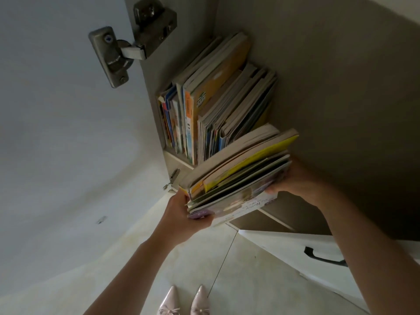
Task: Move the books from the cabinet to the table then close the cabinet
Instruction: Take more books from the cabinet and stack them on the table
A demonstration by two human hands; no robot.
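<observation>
Holding a stack of books (pixel 238 169) between both hands, I have it tilted just outside the open cabinet (pixel 341 87), clear of the shelf's front edge (pixel 179 160). My left hand (pixel 181 214) grips the near end of the stack, fingers curled round its lower corner and the thumb hidden behind the spines. My right hand (pixel 293 178) clasps the far end, its fingers wrapped under the covers where I cannot see them. The bottom book shows a pale purple cover with the printed word "Noisy" on it; above it lie thin green and yellow volumes and a thicker one with grey page edges.

More books (pixel 204 105) stand upright on the shelf, packed against the cabinet's left wall and leaning slightly, an orange-spined one among them. The cabinet door (pixel 56 133) hangs wide open at my left, carried by a metal hinge (pixel 127 51) near its upper edge. At the lower right a white drawer front (pixel 306 258) bears a dark handle (pixel 322 256). Beneath the stack lies a pale tiled floor (pixel 204 258), and the pointed toes of my pink shoes (pixel 184 301) show at the bottom edge.
</observation>
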